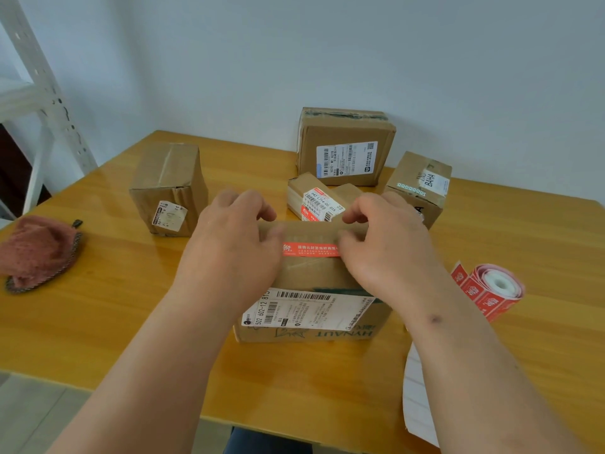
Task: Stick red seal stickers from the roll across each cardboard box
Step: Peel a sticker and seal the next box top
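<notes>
Both of my hands press on the near box (314,290): my left hand (235,237) flat over one end of the red seal sticker (311,250), my right hand (386,237) over the other end, fingers curled down against the cardboard and gripping nothing. The sticker lies across the box top, its ends hidden under my fingers. Its roll (494,286) rests on the surface just right of the box. Four more boxes stand farther back. If I lift off unevenly, I judge an end could peel or wrinkle, and the seal would sit crooked over the seam.
</notes>
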`<act>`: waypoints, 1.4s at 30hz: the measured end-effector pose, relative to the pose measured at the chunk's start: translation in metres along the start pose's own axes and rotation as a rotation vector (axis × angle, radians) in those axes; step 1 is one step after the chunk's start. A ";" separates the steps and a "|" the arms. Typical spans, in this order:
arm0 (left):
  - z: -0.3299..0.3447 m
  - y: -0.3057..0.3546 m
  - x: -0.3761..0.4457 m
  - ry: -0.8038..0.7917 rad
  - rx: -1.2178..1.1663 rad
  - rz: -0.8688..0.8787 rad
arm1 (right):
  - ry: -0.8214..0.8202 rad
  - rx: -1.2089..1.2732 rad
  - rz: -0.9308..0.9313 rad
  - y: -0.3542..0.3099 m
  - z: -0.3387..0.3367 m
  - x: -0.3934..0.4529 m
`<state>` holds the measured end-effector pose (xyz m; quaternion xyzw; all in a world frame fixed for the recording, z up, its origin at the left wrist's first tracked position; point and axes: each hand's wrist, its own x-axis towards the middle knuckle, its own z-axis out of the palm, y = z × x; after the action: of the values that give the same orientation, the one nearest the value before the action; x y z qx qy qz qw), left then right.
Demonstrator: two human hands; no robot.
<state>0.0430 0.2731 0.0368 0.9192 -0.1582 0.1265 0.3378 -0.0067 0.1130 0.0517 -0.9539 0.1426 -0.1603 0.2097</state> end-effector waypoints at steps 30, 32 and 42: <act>0.001 -0.018 -0.014 0.036 -0.405 -0.201 | -0.128 0.146 0.103 0.031 -0.008 -0.007; 0.005 -0.015 -0.016 0.030 -0.323 -0.159 | -0.152 0.127 0.145 0.026 -0.006 -0.009; 0.008 -0.013 -0.022 -0.009 -0.202 -0.084 | -0.203 0.164 0.241 0.011 -0.009 -0.004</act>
<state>0.0286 0.2817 0.0153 0.8868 -0.1329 0.0913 0.4332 -0.0156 0.1014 0.0531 -0.9210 0.2203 -0.0481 0.3177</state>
